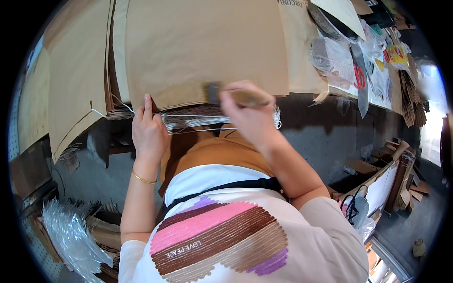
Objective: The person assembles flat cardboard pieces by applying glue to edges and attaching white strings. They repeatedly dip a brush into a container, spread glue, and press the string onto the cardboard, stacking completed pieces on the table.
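A large brown paper sheet lies before me on top of other sheets. My right hand is closed round the wooden handle of a flat brush, slightly blurred, its bristles touching the sheet's near edge. A darker, damp-looking strip runs along that edge, left of the brush. My left hand is at the near left corner of the sheet. Its index finger lies stretched on the paper and the other fingers curl at the edge, partly hidden. White cords and shredded fibres hang just below the edge, between my hands.
More brown paper sheets are stacked at the left. At the far right lie a clear plastic bag, red-handled scissors and a long blade-like strip. A bundle of clear plastic strands sits low on the left.
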Tool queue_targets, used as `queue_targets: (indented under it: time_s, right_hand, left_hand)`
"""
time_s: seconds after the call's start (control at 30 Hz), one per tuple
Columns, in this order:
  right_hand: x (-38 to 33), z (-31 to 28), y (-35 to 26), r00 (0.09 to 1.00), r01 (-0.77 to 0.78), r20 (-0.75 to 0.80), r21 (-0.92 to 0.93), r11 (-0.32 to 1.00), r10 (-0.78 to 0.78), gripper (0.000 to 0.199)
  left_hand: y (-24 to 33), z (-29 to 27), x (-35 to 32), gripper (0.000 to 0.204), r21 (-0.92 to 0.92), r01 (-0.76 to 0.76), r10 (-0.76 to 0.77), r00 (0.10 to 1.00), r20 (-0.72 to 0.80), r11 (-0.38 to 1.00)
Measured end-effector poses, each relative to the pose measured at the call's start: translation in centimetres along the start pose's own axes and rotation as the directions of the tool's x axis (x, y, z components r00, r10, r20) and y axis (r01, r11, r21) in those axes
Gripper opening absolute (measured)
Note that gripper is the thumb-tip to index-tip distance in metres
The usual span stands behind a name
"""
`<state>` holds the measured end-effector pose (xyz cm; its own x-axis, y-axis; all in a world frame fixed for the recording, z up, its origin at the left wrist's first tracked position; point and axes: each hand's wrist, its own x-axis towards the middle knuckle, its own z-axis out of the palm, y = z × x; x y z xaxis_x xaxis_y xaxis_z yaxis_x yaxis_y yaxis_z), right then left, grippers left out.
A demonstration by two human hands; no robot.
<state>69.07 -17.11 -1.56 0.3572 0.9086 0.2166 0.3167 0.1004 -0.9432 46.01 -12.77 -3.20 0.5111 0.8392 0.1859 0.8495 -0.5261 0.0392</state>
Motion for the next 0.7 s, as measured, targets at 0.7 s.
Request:
queue_targets:
  time_s: [0.7]
  right_hand:
    - [6.4, -23.2, 4.8, 0.961, 0.172, 0.088, -0.934, 0.313, -0.263, 0.036]
  left_hand:
    - [0.9, -4.8, -2.7, 0.004, -0.894, 0.379, -0.190, 0.921, 0.340, 0.239]
